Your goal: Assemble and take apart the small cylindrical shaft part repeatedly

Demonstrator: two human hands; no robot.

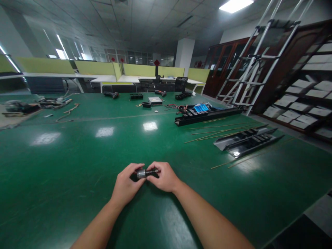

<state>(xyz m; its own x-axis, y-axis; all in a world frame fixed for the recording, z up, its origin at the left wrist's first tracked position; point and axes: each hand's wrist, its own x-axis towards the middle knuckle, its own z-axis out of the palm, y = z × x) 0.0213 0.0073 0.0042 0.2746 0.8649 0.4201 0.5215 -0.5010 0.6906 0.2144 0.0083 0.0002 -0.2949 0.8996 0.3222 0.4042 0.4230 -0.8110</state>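
At the near middle of the green desk [77, 148], one small silver-and-black cylinder [141, 173] sits gripped between the left hand [127, 182] and right hand [165, 177], the fingers of both closed on it and covering its ends. One long black channel [207, 118] carries a blue packet [201, 108] among jumbled parts; two shorter channels [254, 147] hold dark pieces, hard to identify. Far-left clutter [19, 106] is blurred.

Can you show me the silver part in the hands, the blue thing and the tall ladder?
Silver part [141, 174]: head view, on its round side.
Blue thing [201, 108]: head view, on its top.
Ladder [255, 58]: head view, on its metal frame.
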